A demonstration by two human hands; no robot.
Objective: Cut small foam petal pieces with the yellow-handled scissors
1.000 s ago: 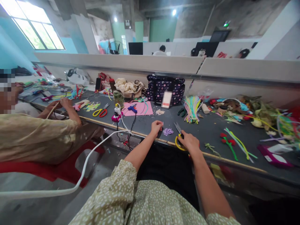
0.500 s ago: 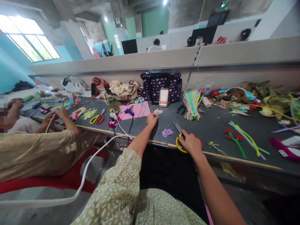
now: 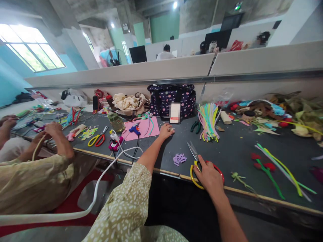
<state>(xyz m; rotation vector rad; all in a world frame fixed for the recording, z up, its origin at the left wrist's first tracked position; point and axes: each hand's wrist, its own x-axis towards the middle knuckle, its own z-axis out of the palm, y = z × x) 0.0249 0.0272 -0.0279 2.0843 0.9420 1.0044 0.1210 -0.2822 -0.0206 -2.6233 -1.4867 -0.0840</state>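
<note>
My left hand (image 3: 166, 131) is on the dark tabletop with its fingers curled over small beige pieces (image 3: 172, 129); most of these are covered by the hand. Closer to the table's front edge, my right hand (image 3: 210, 174) grips a pair of scissors (image 3: 193, 152) by the yellow and red handles. The scissor blades lie slightly apart, pointing away from me and a little left. Between my two hands is a small pile of short purple pieces (image 3: 179, 159).
Behind my hands stand a dark patterned bag (image 3: 161, 101) and a bundle of pipe cleaners (image 3: 209, 122), beside pliers (image 3: 195, 127). A blue glue gun (image 3: 135, 128) lies on pink sheet (image 3: 152, 124). Red flowers (image 3: 267, 168) lie right. A co-worker's hands (image 3: 51, 129) are at left; a white cable (image 3: 94, 190) crosses there.
My left hand has moved over the beige pieces, which lay uncovered beside its fingertips before. My right hand stays on the scissors. The view has shifted slightly.
</note>
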